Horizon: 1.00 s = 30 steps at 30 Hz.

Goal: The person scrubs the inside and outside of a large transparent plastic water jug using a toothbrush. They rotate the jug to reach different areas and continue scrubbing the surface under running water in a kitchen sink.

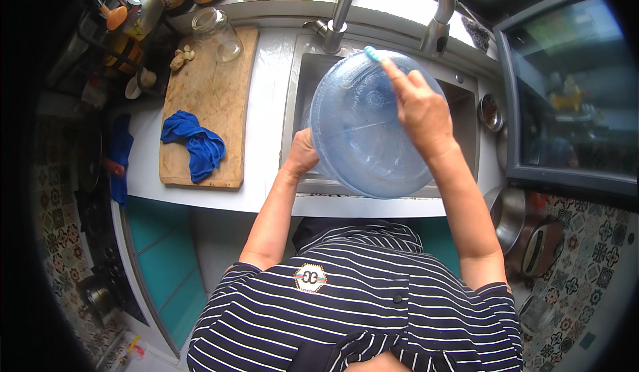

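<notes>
A large translucent blue plastic water bottle (372,132) is tilted over the stainless steel sink (469,122), its round base facing up at me. My left hand (302,150) grips the bottle's left side, with the fingers partly hidden behind it. In my right hand (421,107) is a small turquoise scrubbing brush (372,53), pressed to the far rim of the base. My index finger lies stretched along it; most of it is covered by the hand. The bottle's neck is out of sight.
Behind the sink rises a pull-down faucet (440,30). To the left, a wooden cutting board (209,92) carries a blue cloth (197,144), a glass jar (219,37) and garlic (187,52). An open window pane (569,87) juts in at right, beside a small metal bowl (490,112).
</notes>
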### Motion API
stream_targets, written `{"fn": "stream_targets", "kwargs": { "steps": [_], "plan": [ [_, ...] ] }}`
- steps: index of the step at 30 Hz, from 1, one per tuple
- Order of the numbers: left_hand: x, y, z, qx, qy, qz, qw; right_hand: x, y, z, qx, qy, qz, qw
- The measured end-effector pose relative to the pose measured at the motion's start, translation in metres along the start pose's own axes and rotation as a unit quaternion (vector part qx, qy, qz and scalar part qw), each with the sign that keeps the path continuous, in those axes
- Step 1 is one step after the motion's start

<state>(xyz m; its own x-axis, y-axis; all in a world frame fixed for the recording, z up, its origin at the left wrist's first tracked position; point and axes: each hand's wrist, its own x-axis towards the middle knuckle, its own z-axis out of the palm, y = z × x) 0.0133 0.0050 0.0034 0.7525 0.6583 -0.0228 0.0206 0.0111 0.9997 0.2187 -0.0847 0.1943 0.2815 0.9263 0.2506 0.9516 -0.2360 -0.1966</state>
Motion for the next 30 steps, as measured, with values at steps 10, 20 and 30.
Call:
{"fn": "stream_targets", "kwargs": {
  "steps": [10, 20, 30],
  "plan": [
    [0.001, -0.006, 0.003, 0.004, 0.008, 0.01, 1.0, 0.0, -0.005, 0.0, -0.011, -0.006, -0.005, 1.0],
    [0.001, -0.007, 0.005, 0.002, 0.013, 0.028, 1.0, -0.002, 0.002, 0.0, -0.019, 0.004, 0.001, 1.0],
    [0.0, 0.001, 0.006, 0.018, 0.026, 0.034, 0.999, -0.004, 0.005, 0.0, -0.033, 0.008, 0.019, 0.999]
  ]
}}
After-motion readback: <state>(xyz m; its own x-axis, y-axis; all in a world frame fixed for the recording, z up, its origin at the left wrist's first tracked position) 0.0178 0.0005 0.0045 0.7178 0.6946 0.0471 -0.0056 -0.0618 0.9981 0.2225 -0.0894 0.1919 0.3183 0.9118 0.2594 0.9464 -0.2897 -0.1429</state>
